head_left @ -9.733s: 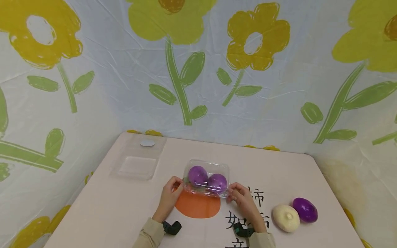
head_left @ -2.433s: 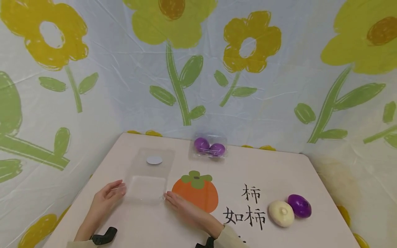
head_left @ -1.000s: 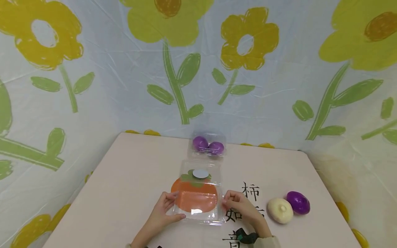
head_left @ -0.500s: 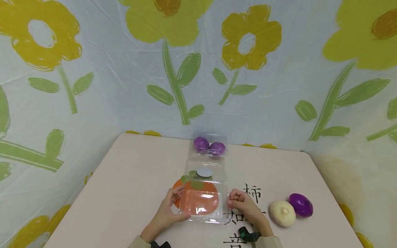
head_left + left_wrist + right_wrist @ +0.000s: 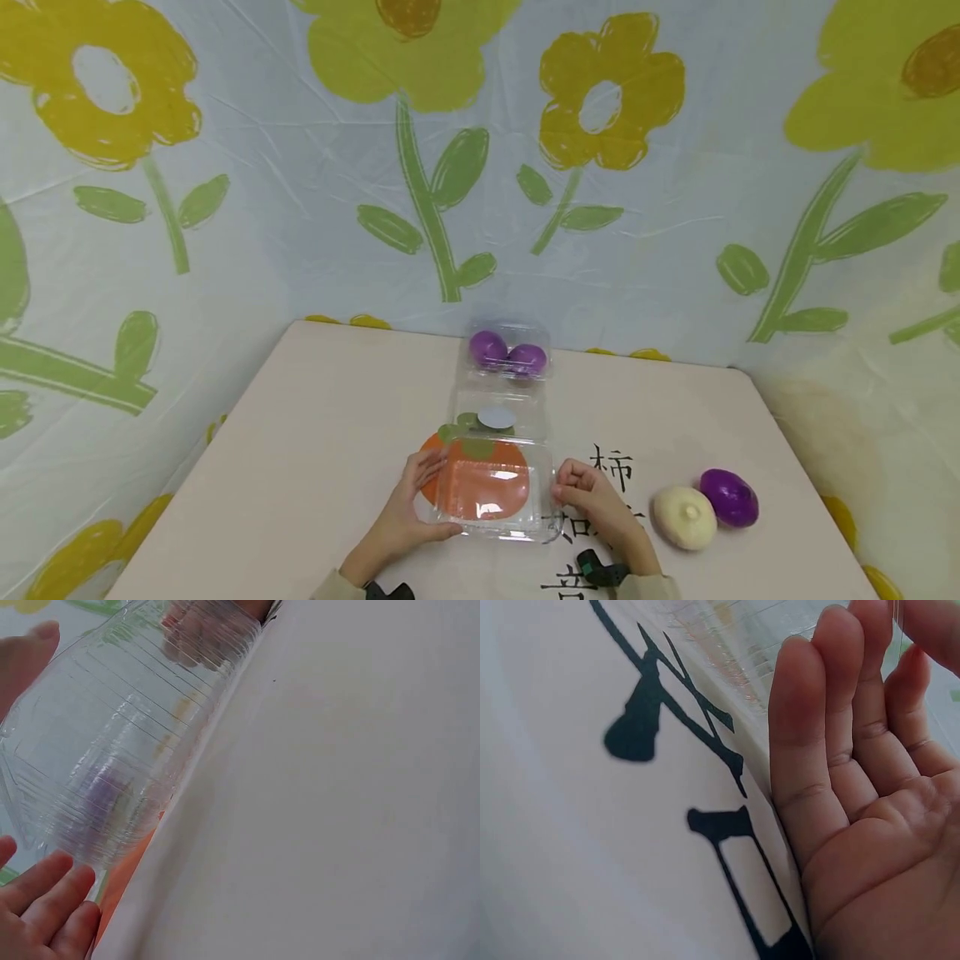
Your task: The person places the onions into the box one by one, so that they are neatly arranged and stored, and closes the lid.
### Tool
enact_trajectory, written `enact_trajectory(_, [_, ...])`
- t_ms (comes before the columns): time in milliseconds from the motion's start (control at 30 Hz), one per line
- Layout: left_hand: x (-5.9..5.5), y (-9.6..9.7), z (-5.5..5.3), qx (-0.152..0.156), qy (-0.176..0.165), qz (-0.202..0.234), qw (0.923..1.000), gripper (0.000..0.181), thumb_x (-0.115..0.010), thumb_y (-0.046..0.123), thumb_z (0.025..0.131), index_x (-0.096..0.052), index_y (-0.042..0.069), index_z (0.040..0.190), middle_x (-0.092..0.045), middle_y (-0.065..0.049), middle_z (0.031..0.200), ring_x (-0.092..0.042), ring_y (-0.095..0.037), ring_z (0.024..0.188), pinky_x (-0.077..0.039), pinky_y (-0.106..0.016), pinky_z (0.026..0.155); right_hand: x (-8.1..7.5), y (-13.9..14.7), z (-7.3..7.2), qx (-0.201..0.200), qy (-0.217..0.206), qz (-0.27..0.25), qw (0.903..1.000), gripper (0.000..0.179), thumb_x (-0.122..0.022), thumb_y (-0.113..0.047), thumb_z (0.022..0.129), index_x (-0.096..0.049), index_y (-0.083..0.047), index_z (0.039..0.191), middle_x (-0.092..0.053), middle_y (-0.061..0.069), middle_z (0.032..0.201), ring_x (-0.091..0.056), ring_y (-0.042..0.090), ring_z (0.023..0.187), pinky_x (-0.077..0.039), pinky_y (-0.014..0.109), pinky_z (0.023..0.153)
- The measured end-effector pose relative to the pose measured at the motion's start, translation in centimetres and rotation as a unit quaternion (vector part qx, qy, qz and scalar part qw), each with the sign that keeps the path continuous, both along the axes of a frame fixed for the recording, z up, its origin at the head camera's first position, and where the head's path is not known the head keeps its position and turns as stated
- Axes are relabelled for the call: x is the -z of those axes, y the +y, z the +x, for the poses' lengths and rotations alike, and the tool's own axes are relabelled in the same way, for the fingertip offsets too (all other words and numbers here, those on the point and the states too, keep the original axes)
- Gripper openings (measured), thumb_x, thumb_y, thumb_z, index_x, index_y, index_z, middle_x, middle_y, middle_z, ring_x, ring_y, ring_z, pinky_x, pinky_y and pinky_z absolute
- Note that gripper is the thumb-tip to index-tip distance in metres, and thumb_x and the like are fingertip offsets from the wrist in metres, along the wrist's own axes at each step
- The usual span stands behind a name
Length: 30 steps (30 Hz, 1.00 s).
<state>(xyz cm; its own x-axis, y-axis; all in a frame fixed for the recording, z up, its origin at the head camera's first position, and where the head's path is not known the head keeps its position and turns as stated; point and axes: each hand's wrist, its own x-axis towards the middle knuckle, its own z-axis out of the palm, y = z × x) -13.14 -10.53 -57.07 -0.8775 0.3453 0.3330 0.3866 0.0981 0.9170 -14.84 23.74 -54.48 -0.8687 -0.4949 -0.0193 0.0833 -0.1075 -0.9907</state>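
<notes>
Inspecting remotely, I find the right hand [image 5: 591, 498] pinching the open box [image 5: 487, 492] edgewise, the left hand [image 5: 407, 510] spread alongside, presumably for steadiness.

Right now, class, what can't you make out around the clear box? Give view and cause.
Head: the middle row of characters, partly covered by the right hand.
Left wrist: the purple shape, blurred by the ribbed clear box.
Right wrist: most of the clear box, hidden by fingers, cut off by the top edge.
</notes>
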Motion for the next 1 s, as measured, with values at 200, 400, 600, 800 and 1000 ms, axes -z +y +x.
enact_trajectory(200, [-0.1,-0.2,0.0,-0.015,0.000,-0.028,0.9995,0.099,-0.091,0.029,0.071,-0.034,0.009,0.149,-0.043,-0.017,0.150,-0.044,-0.034,0.136,-0.037,-0.046,0.113,-1.7,-0.3,0.3,0.089,0.020,0.054,0.9944,0.015,-0.062,-0.009,0.097,-0.051,-0.001,0.091,-0.061,0.001,0.074,-0.058,0.012,0.069,-0.047,0.023,0.063])
enact_trajectory(400, [0.0,-0.1,-0.4,-0.017,0.029,-0.043,0.9985,0.102,-0.091,0.032,0.072,-0.033,0.010,0.153,-0.045,-0.015,0.150,-0.045,-0.033,0.136,-0.037,-0.042,0.113,-5.0,0.7,1.6,0.217,0.211,0.137,0.9430,0.006,-0.063,0.004,0.093,-0.058,0.004,0.095,-0.063,0.011,0.079,-0.063,0.017,0.072,-0.054,0.026,0.068])
enact_trajectory(600, [0.2,0.0,-0.5,-0.025,0.048,-0.056,0.9970,0.105,-0.092,0.029,0.069,-0.033,0.011,0.154,-0.049,-0.013,0.147,-0.049,-0.032,0.131,-0.041,-0.048,0.109,-6.5,4.1,3.1,0.359,0.393,0.221,0.8172,0.031,-0.071,0.021,0.076,-0.068,0.004,0.102,-0.069,0.017,0.095,-0.063,0.003,0.096,-0.045,0.013,0.091])
enact_trajectory(800, [0.4,0.2,-0.4,-0.029,0.034,-0.054,0.9976,0.106,-0.093,0.019,0.067,-0.033,0.007,0.153,-0.048,-0.017,0.147,-0.047,-0.039,0.131,-0.039,-0.063,0.105,-5.4,7.3,5.2,0.445,0.318,0.278,0.7895,0.039,-0.075,0.017,0.075,-0.070,0.004,0.110,-0.071,0.014,0.105,-0.057,-0.004,0.105,-0.038,0.008,0.091])
enact_trajectory(1000, [0.0,0.2,0.0,-0.019,0.006,-0.048,0.9986,0.104,-0.092,0.024,0.069,-0.033,0.012,0.153,-0.046,-0.011,0.150,-0.045,-0.034,0.134,-0.037,-0.061,0.107,-3.8,9.2,6.6,0.417,0.253,0.310,0.8161,0.041,-0.078,0.008,0.079,-0.069,-0.004,0.117,-0.069,0.009,0.114,-0.056,-0.005,0.108,-0.039,0.008,0.092])
